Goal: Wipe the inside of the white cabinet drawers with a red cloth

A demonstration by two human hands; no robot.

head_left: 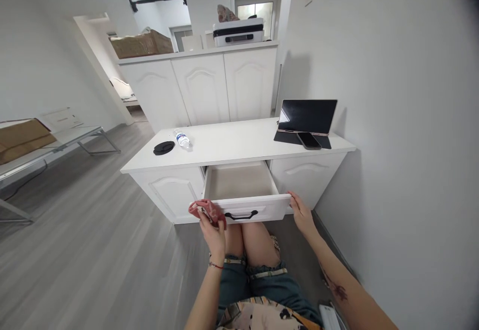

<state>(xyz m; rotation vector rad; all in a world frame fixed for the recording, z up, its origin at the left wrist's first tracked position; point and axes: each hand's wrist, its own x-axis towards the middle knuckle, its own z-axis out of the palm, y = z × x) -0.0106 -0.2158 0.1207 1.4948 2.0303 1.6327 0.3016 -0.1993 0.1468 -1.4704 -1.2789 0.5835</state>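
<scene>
A white drawer stands pulled out of the white cabinet, with nothing visible on the part of its floor that shows. My left hand is closed on a red patterned cloth, which lies against the left end of the drawer front. At the opposite end, my right hand grips the right edge of the drawer front, fingers over its top corner. Between the two hands is the black drawer handle, touched by neither.
On the white tabletop are a water bottle, a black round object, a tablet and a phone. A wall rises close on the right. My legs are under the drawer.
</scene>
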